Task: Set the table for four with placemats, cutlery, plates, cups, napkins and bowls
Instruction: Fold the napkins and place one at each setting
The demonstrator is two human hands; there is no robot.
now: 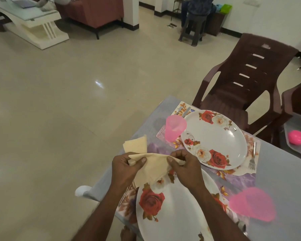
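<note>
Both my hands hold a cream napkin point(155, 168) above the table's left edge. My left hand point(127, 168) pinches its left side, my right hand point(184, 168) pinches its right. A second folded cream napkin point(136, 144) lies on the table just beyond. Below my hands a rose-patterned white plate point(172, 211) rests on a floral placemat point(127, 199), with a pink cup point(253, 204) to its right. Farther off, another rose plate point(215, 138) sits on a placemat point(179, 110), with a pink cup point(174, 128) at its left, a fork point(253, 159) at its right and cutlery point(184, 110) at its far corner.
The table point(278, 171) has a grey-lilac cloth. A brown plastic chair point(245, 80) stands at the far side; a second chair point(297, 105) holds a grey tray point(292, 141) with pink bowls point(298, 137). A person sits on a stool point(193, 26) in the background. Open tiled floor lies to the left.
</note>
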